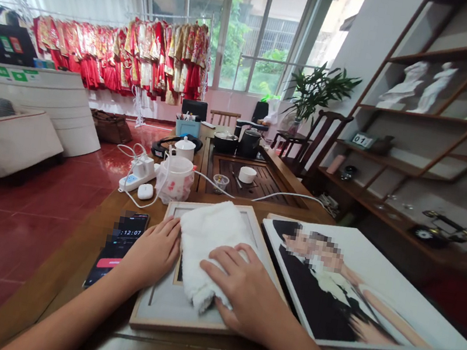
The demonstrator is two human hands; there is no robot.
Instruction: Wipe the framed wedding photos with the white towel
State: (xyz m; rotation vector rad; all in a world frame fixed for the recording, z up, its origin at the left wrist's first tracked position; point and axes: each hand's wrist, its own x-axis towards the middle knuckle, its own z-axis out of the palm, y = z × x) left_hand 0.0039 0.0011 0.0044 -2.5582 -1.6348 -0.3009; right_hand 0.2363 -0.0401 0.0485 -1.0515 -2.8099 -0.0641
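White towel (208,248) under our open right hand (244,292), open left hand (152,251) touching it, both on a picture frame (174,324).

Towel (208,248) on picture frame (164,300), phone (118,248) L of it, photo print (397,284) R, tea tray (266,189) prob. behind.

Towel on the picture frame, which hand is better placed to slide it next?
The right hand, probably: it lies across the towel, while the left hand only rests against its side.

A towel (208,251) hides the framed picture (163,306); heads on the photo print (356,295) are pixelated.
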